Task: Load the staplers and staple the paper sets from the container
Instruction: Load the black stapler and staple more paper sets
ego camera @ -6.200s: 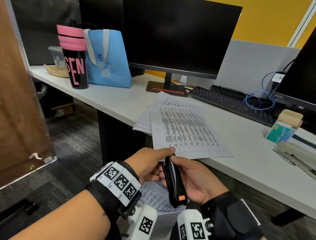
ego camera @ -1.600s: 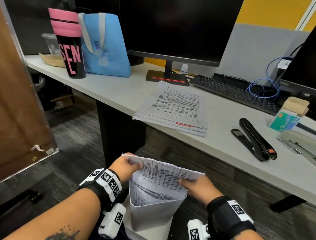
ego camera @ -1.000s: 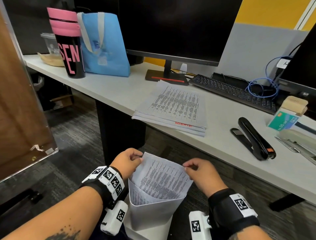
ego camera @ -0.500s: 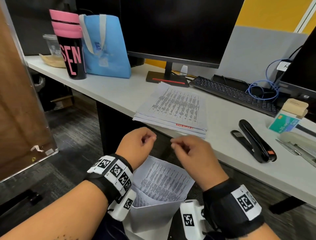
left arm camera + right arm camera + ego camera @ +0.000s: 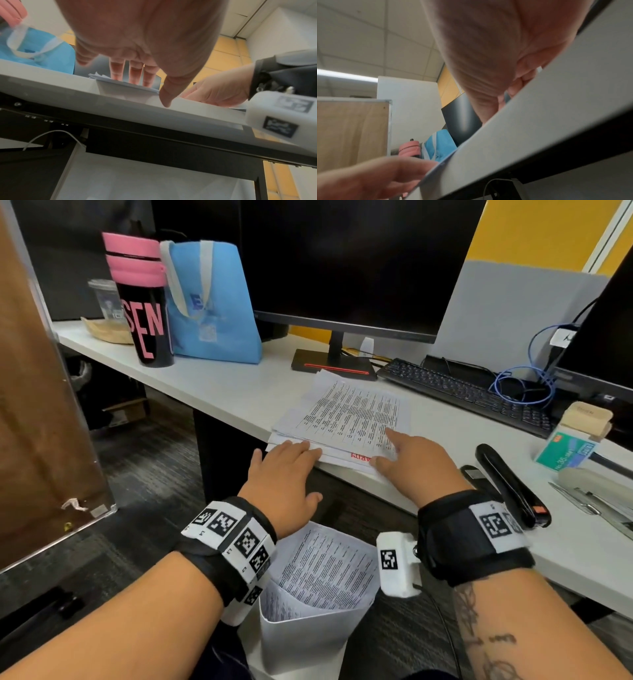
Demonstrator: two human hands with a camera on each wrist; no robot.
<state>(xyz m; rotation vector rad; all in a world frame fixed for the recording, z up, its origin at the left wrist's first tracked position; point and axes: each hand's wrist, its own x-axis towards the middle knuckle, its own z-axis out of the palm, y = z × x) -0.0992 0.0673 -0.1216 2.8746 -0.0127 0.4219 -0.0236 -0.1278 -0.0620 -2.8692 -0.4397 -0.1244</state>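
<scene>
Both hands, the left hand [image 5: 286,474] and right hand [image 5: 416,460], lie flat and unclenched on the paper stack [image 5: 346,419], likely squaring it; next needs the stapler [image 5: 510,484].

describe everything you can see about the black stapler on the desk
The black stapler is long, slim and glossy, plastic by its look, with a small orange patch at its near end. It lies on the white desk near the front edge, its top arm lifted off a flat base that shows a silvery plate. It sits right of the paper stack, just beyond the right hand and wrist strap. Nothing grips it; the green staple box lies behind it.
</scene>
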